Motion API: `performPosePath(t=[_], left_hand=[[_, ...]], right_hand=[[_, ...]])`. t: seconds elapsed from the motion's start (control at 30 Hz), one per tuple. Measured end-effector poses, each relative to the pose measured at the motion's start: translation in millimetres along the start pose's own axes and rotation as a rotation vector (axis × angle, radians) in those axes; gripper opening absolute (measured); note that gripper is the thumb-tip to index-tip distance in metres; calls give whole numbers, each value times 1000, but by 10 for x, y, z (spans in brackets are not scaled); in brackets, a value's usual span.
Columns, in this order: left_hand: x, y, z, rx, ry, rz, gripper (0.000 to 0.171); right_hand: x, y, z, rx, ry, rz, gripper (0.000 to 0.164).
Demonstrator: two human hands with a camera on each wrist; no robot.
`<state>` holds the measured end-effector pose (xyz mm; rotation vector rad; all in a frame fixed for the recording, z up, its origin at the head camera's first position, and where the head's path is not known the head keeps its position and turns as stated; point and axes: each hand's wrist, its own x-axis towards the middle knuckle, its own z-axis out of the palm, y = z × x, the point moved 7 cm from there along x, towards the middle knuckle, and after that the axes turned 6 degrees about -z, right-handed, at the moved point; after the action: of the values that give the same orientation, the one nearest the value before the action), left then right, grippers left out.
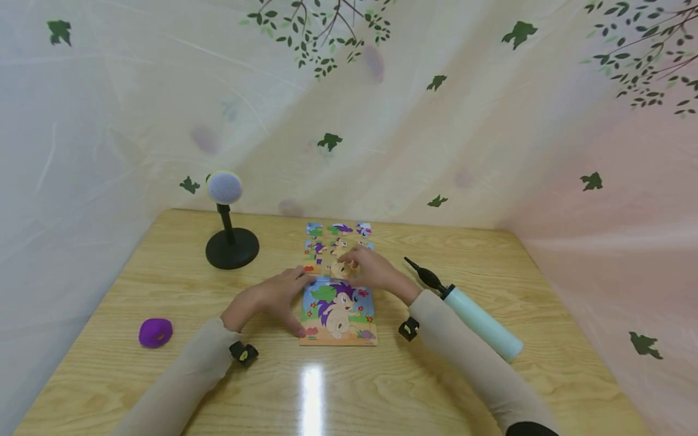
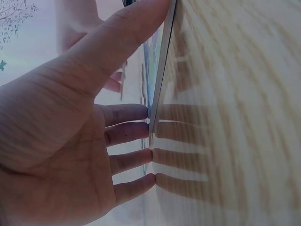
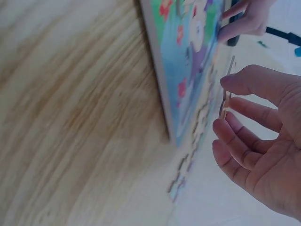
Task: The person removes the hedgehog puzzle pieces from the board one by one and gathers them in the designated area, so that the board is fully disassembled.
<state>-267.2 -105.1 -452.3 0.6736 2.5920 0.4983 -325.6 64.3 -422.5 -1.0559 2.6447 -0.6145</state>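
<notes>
A square picture board (image 1: 338,315) with a purple hedgehog lies on the table in the head view. Along its left side rests my left hand (image 1: 275,297), thumb at the near left corner and fingers at the far one. The left wrist view has those fingers straight, tips down on the tabletop beside the board's edge. My right hand (image 1: 373,269) is over the loose puzzle pieces (image 1: 339,245) just beyond the board. Between its thumb and fingers it pinches a thin puzzle piece (image 3: 223,107), seen edge-on in the right wrist view. That hand covers some of the pieces.
A microphone-like object on a round black stand (image 1: 231,248) is at the back left. A purple ring-like object (image 1: 155,333) lies at the left. On the right, beside my forearm, lies a light blue hand pump (image 1: 482,321) with a black nozzle. A printed curtain hangs behind the table.
</notes>
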Motion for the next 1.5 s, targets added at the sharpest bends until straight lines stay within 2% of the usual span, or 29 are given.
performPosePath(t=[0.3,0.6,1.0,1.5], left_hand=[[5,-16,0,7,2,-10,115],[-9,-3,-13,9,1,-5,114],[-4,-15,1,7,0,-7,115],[0,-14,0,10,2,-15,115]], right_hand=[[144,98,64,23,7,-11,48],[236,130,102,-15,-11,-55,44],[263,156,116,-45,-22,-78,35],[248,180,104,-23,-37,-55,35]])
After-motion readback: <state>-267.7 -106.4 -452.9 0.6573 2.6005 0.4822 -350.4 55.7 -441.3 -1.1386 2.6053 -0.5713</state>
